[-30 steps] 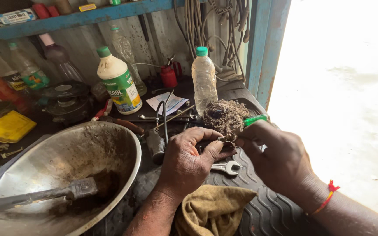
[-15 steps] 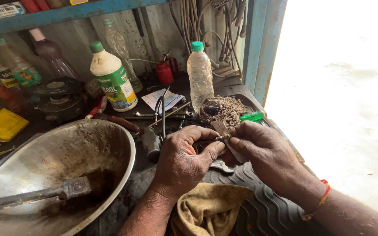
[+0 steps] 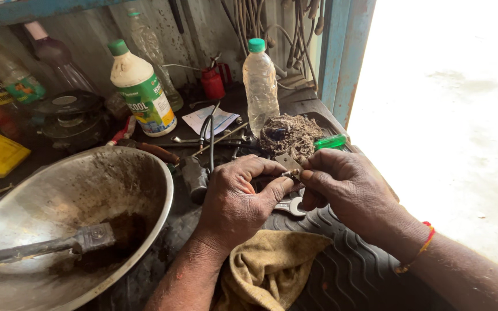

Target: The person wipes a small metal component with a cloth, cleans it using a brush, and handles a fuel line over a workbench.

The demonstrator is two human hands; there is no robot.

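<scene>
Metal basin [image 3: 145, 173]: large, dished, stands on the worktop [image 3: 295, 106] left of both hands. It holds dark oily residue at its bottom and a grey metal tool [image 3: 47, 245] lying across the residue, handle running off toward the basin's left rim.

Behind the basin: a white bottle with green cap [image 3: 141, 89], contents not visible, and further right a clear plastic bottle with green cap [image 3: 260, 83], upright, appearing nearly empty. Right of the basin, beyond the hands, a clump of brown fibrous waste [image 3: 291, 135] sits with a green-handled tool [image 3: 331, 141] at its right side.

Left hand [image 3: 237, 201]: just right of the basin's rim, fingers curled, thumb and forefinger pinching a small metal part [image 3: 289, 167]. Right hand [image 3: 350, 187]: meets it from the right, fingertips pressed together on the same part. The part is held in the air above an open-ended spanner [image 3: 290, 206], which lies on a ribbed black rubber mat [image 3: 347, 270].

A mustard-coloured rag [image 3: 269, 268] lies on the mat near the basin's lower right rim. The worktop's right edge falls just beyond the hands, against a blue post [image 3: 347, 52]; bright open ground lies past it.
</scene>
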